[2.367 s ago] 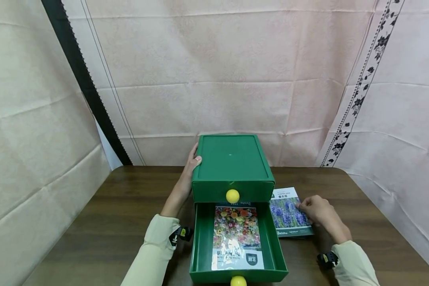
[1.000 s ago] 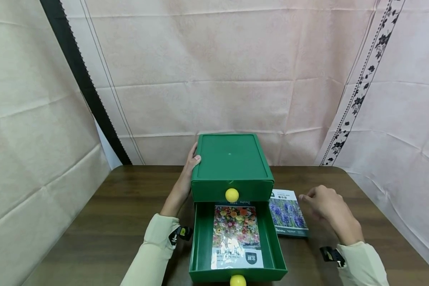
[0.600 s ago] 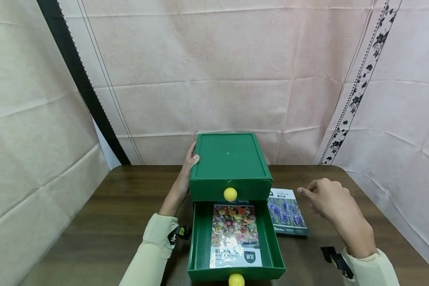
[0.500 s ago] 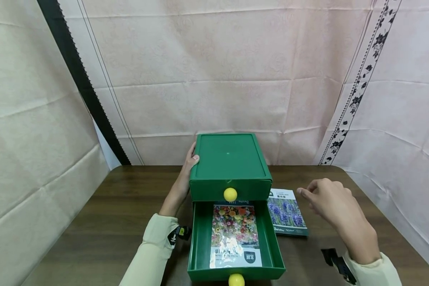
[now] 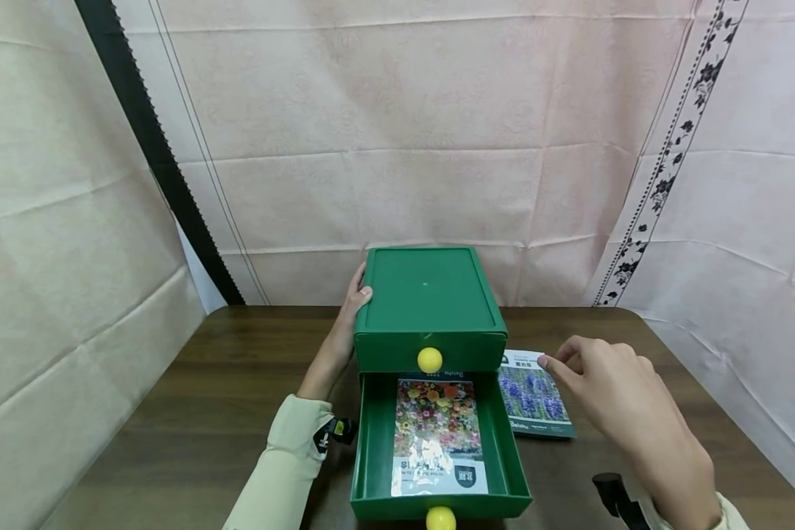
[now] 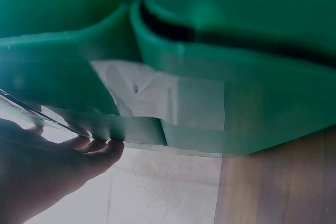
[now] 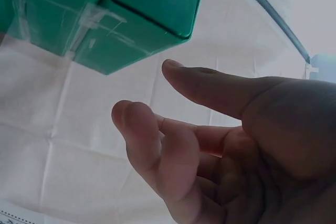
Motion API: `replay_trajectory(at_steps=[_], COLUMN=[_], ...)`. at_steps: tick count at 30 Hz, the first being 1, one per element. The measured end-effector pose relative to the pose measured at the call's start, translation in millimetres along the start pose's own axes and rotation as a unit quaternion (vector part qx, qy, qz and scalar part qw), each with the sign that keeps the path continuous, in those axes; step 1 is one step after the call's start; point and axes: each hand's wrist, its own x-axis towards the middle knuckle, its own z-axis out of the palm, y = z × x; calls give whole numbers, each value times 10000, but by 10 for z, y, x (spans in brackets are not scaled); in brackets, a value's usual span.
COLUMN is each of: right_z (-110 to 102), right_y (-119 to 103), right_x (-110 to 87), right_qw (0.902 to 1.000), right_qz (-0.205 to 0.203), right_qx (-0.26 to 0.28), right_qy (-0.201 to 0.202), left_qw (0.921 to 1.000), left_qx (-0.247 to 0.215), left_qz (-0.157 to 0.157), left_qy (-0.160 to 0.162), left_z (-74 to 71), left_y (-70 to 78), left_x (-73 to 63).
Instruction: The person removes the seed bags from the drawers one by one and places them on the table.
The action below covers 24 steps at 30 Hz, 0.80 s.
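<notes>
A small green drawer cabinet [image 5: 430, 291] stands on the table, its lower drawer [image 5: 377, 471] pulled out. Inside that drawer lies a packet [image 5: 437, 434] printed with mixed flowers, like a seed packet. My left hand [image 5: 352, 305] rests against the cabinet's left side, also seen in the left wrist view with its fingers [image 6: 107, 153] along the green wall. Right of the cabinet lies a purple-flower packet [image 5: 533, 394]. Over its right edge hovers my right hand [image 5: 619, 390], thumb and loosely bent fingers apart. In the right wrist view nothing sits between thumb and fingers [image 7: 139, 124].
Yellow ball knobs mark the upper drawer [image 5: 430, 360] and lower drawer front. Pale cloth [image 5: 397, 147] hangs behind and on both sides of the brown wooden table [image 5: 205, 412]. Clear tape [image 6: 173, 95] shows on the cabinet's side.
My right hand has left the purple-flower packet's right edge, drawn away and lifted, then come back left toward it. The left hand stays against the cabinet.
</notes>
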Motion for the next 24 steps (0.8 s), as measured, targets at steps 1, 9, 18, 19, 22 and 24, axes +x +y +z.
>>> replay_trajectory(at_steps=[1, 9, 18, 19, 22, 24], right_z=[4, 85, 254, 277, 338, 371], right_y=[-16, -157, -337, -355, -403, -430], right_x=[-7, -51, -79, -76, -66, -57], right_qw=[10000, 9996, 9987, 9984, 9970, 9960], right_qz=[16, -80, -437, -482, -561, -521], right_qx=[8, 103, 71, 97, 248, 361], right_qy=[-50, -243, -262, -295, -479, -635], left_qw=[10000, 10000, 10000, 10000, 10000, 9999], left_qx=[-7, -9, 7, 9, 14, 38], left_qz=[13, 0, -7, -15, -51, -77], left_qy=[-10, -37, 8, 13, 37, 55], left_z=[1, 13, 8, 9, 7, 7], left_y=[4, 35, 24, 23, 21, 22], left_x=[0, -10, 0, 1, 3, 3])
